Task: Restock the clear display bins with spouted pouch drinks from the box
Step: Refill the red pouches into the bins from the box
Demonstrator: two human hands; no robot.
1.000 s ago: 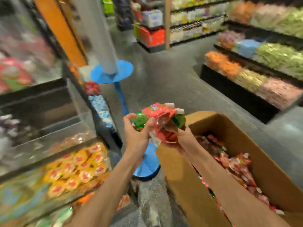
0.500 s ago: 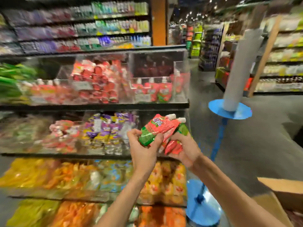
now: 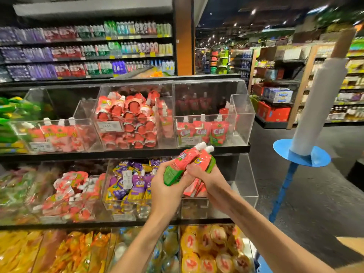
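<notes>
Both my hands hold a bunch of red-and-green spouted pouches (image 3: 188, 161) with white caps, in front of the shelves. My left hand (image 3: 167, 189) grips the green bottom of the front pouch. My right hand (image 3: 209, 181) grips the other pouches from the right. Just above them stands a clear display bin (image 3: 239, 117) at the right end of the top row, with three matching pouches (image 3: 202, 132) upright at its front. Only a corner of the cardboard box (image 3: 350, 243) shows at the lower right.
Other clear bins hold red pouches (image 3: 128, 123), purple pouches (image 3: 130, 184) and yellow snacks (image 3: 208, 251) on lower rows. A blue stand with a white roll (image 3: 307, 131) rises to the right. Open aisle floor (image 3: 315, 194) lies beyond it.
My view has swung from the box up to the shelves. Both hands carried the pouches from over the box toward the right top bin.
</notes>
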